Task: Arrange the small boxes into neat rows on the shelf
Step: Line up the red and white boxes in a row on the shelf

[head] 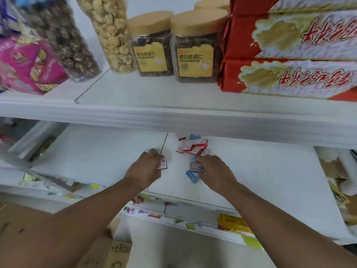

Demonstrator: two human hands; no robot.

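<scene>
On the white lower shelf (260, 180) lies a loose heap of small red-and-white boxes (193, 147), with a light blue one at its back. My left hand (148, 167) rests left of the heap, fingers curled around small red-and-white boxes (163, 164) that stick out at its right side. My right hand (214, 169) is just below the heap, its fingers touching a white box with a red outline (196, 165). A blue box (192, 176) lies under that hand's thumb side. Whether the right hand grips either box is unclear.
The upper shelf (173, 113) overhangs the heap and carries two cork-lidded jars (195, 49), tall snack jars (112, 33), a pink bag (29, 66) and stacked red cartons (289, 55). Price labels line the lower shelf's front edge (183, 219). A brown cardboard box (119, 252) sits below.
</scene>
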